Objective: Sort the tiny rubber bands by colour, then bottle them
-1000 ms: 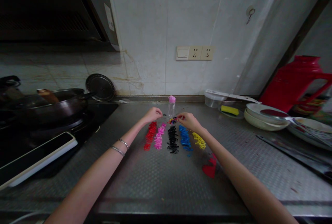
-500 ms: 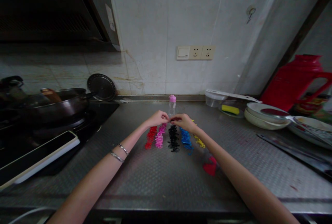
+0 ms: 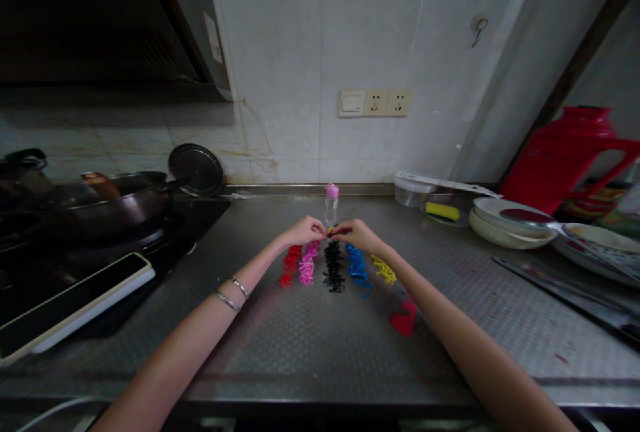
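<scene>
Facing each other above the metal counter (image 3: 300,342), the left hand (image 3: 307,229) and the right hand (image 3: 357,235) are positioned with their fingertips almost meeting, just on the near side of the clear bottle (image 3: 331,209). Fingers of both hands are curled into a narrow pinch; at this size it cannot be told whether either pinch has hold of a band. A small mixed pile (image 3: 331,230), partly hidden, lies at the fingertips, between them and the bottle; no single long axis can be made out in it. Governing relation: the row of black bands (image 3: 333,269) has its long axis running near to far, with its far end directly on the near side of the fingertips and, as judged, closer to the right hand. Pink bands (image 3: 307,265) and red bands (image 3: 291,267) form rows to the left of the black row, pink being the inner. Blue bands (image 3: 357,267) and yellow bands (image 3: 384,270) form rows to its right, yellow beside the right forearm (image 3: 450,312)
</scene>
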The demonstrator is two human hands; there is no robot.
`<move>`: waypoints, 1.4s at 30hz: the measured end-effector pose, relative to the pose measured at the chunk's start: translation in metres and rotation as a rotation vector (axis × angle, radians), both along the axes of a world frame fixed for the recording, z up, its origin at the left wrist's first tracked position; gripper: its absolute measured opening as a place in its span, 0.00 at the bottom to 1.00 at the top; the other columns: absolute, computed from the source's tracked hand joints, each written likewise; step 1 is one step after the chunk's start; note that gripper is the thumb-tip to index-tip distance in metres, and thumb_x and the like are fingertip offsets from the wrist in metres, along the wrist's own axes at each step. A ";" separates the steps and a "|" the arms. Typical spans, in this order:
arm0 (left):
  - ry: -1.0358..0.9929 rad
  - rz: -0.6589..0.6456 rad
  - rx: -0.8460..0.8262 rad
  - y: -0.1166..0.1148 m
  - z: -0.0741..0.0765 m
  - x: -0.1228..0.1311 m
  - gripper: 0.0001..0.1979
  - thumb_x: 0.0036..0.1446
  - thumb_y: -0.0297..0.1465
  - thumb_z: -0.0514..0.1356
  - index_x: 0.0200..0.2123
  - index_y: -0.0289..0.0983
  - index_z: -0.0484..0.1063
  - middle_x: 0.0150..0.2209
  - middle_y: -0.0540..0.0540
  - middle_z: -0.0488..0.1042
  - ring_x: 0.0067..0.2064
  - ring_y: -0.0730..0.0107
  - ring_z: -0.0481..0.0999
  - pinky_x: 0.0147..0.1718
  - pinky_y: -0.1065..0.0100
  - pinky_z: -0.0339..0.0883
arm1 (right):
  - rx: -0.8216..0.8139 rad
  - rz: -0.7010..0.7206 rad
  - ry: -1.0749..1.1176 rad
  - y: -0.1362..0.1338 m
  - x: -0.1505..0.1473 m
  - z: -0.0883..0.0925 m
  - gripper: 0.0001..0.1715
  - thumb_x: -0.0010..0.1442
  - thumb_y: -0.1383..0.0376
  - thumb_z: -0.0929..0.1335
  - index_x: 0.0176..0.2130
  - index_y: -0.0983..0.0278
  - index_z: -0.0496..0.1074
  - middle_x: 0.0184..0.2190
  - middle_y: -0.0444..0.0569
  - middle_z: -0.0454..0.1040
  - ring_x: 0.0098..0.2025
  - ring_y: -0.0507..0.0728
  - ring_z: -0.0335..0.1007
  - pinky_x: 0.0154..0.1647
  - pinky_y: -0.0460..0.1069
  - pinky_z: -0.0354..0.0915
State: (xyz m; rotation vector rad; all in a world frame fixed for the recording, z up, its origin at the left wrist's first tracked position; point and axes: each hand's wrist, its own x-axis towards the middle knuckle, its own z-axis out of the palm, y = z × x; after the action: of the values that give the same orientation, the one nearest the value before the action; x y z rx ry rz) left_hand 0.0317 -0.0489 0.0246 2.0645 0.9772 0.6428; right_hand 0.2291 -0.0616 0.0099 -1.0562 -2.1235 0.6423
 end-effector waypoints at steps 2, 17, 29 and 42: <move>0.003 0.000 -0.009 0.001 0.000 -0.001 0.07 0.43 0.26 0.58 0.28 0.29 0.74 0.22 0.49 0.71 0.24 0.77 0.65 0.25 0.75 0.57 | -0.003 0.000 0.006 0.001 0.001 0.000 0.11 0.49 0.64 0.69 0.34 0.65 0.77 0.30 0.48 0.78 0.32 0.54 0.72 0.35 0.47 0.66; 0.093 -0.070 -0.027 -0.009 -0.004 0.007 0.07 0.41 0.26 0.58 0.26 0.29 0.75 0.19 0.51 0.69 0.22 0.79 0.62 0.23 0.75 0.54 | -0.031 -0.045 0.033 0.005 0.014 -0.003 0.14 0.50 0.63 0.67 0.35 0.68 0.77 0.30 0.49 0.78 0.30 0.53 0.71 0.32 0.45 0.64; 0.080 0.095 0.094 -0.009 -0.001 0.007 0.18 0.44 0.37 0.61 0.35 0.29 0.77 0.20 0.49 0.70 0.20 0.77 0.60 0.21 0.73 0.51 | -0.038 -0.024 -0.012 0.002 0.007 -0.001 0.12 0.50 0.65 0.67 0.35 0.66 0.77 0.31 0.49 0.78 0.32 0.54 0.72 0.34 0.46 0.66; 0.129 -0.035 0.061 -0.002 -0.007 0.002 0.11 0.44 0.31 0.59 0.29 0.29 0.78 0.21 0.48 0.72 0.23 0.77 0.63 0.24 0.74 0.55 | -0.050 0.017 0.035 0.002 0.008 0.000 0.14 0.51 0.62 0.67 0.35 0.67 0.76 0.31 0.50 0.78 0.32 0.54 0.72 0.35 0.47 0.66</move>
State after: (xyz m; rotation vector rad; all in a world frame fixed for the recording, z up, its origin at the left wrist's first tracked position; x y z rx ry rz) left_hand 0.0337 -0.0505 0.0178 2.1943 1.0025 0.5330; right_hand 0.2370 -0.0597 0.0101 -1.0479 -2.0981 0.7206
